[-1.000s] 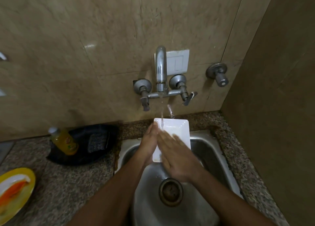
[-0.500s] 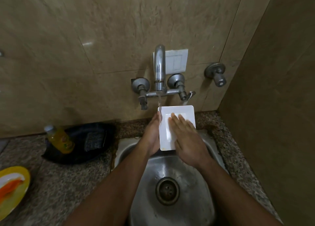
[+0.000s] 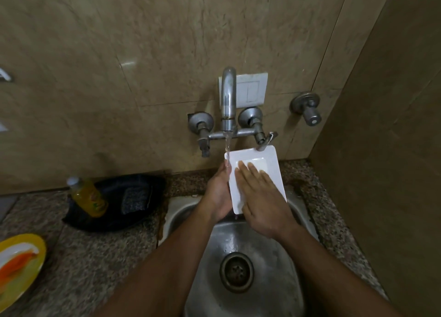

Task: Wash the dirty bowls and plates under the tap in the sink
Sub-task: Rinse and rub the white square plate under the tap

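A white rectangular plate point(image 3: 269, 171) is held tilted over the steel sink point(image 3: 281, 252), right below the tap point(image 3: 228, 99). My left hand point(image 3: 218, 192) grips the plate's left edge, with fingers behind it. My right hand point(image 3: 260, 197) lies flat on the plate's face, fingers straight. A thin stream of water point(image 3: 227, 147) runs from the spout onto the plate's upper left corner and my left fingertips.
A yellow plate point(image 3: 35, 249) with orange and white food residue sits on the granite counter point(image 3: 95, 257) at the lower left. A black tray point(image 3: 140, 218) behind it holds a yellow soap bottle point(image 3: 89, 197) and a scrub pad point(image 3: 134, 198). A wall closes the right side.
The plate has been raised higher toward the tap and shifted right. My right hand has slid up the plate's face. Water now lands on its upper left corner.
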Action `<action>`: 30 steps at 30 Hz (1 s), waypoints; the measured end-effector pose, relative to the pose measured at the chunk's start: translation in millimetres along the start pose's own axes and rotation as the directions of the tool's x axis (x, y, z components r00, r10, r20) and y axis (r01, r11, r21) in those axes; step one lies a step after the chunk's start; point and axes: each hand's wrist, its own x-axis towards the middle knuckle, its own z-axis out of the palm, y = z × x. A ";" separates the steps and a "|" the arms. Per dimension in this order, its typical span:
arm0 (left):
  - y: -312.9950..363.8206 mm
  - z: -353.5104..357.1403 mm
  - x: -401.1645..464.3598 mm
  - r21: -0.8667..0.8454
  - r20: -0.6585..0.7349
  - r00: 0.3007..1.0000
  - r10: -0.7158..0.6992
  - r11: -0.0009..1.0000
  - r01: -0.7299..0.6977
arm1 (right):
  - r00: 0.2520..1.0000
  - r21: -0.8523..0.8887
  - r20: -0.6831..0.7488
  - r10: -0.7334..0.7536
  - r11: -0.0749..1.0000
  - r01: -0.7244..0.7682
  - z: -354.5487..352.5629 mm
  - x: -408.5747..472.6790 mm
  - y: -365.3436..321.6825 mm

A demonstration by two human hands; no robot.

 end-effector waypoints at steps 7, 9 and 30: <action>-20.9 -11.6 -10.0 0.387 -0.137 0.975 0.177 0.915 -0.112 | 0.993 0.131 0.101 -0.060 0.990 0.047 29.1 -19.2 -19.6; -18.2 -15.8 -11.2 0.452 -0.139 0.972 0.190 0.885 -0.108 | 0.995 0.094 0.090 -0.035 0.995 0.026 30.4 -17.9 -23.0; -16.6 -34.0 -21.7 0.566 -0.245 0.921 0.303 0.816 -0.118 | 0.987 0.221 0.141 -0.075 0.974 0.042 34.0 -6.8 -39.5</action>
